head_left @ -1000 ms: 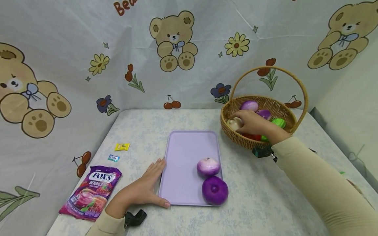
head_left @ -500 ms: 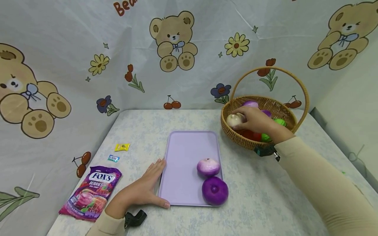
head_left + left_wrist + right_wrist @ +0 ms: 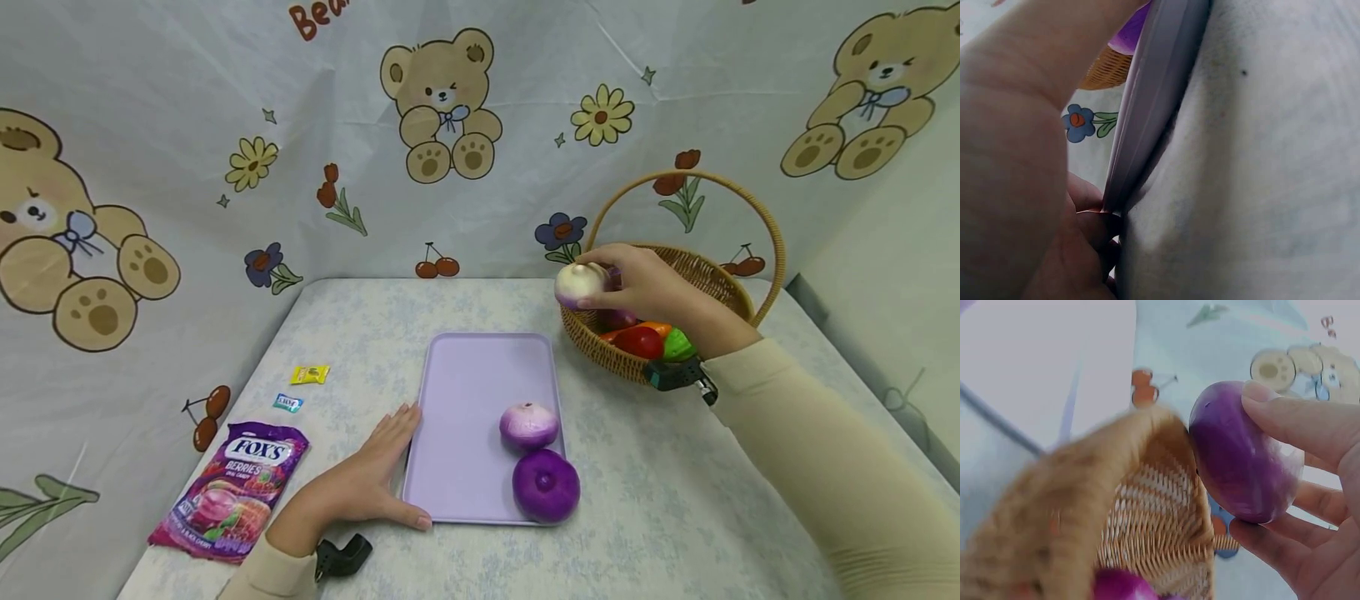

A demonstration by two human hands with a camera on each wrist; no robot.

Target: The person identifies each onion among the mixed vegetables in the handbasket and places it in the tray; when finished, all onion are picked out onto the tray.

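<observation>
My right hand (image 3: pixel 637 287) grips a white-and-purple onion (image 3: pixel 579 287) at the left rim of the wicker basket (image 3: pixel 611 362). The right wrist view shows the onion's glossy purple underside (image 3: pixel 1235 450) between thumb and fingers. My left hand (image 3: pixel 367 479) rests along the left edge of the lilac tray (image 3: pixel 468 392), fingers stretched out and thumb at its near corner. In the left wrist view these fingertips touch the tray's side (image 3: pixel 1150 94). On the tray's right side sit a pale purple onion (image 3: pixel 529 426) and a round, deep purple vegetable (image 3: pixel 546 485), which overlaps the tray's edge.
The basket has a tall arched handle (image 3: pixel 772 242). Inside lie a red vegetable (image 3: pixel 639 342), a green one (image 3: pixel 678 345) and purple ones. Left of the tray are a FOX'S candy bag (image 3: pixel 232 490), a yellow wrapped candy (image 3: pixel 311 373) and a blue one (image 3: pixel 288 402).
My right hand has lifted the white-and-purple onion from inside the basket, up and left to its rim. The left hand has stayed at the tray.
</observation>
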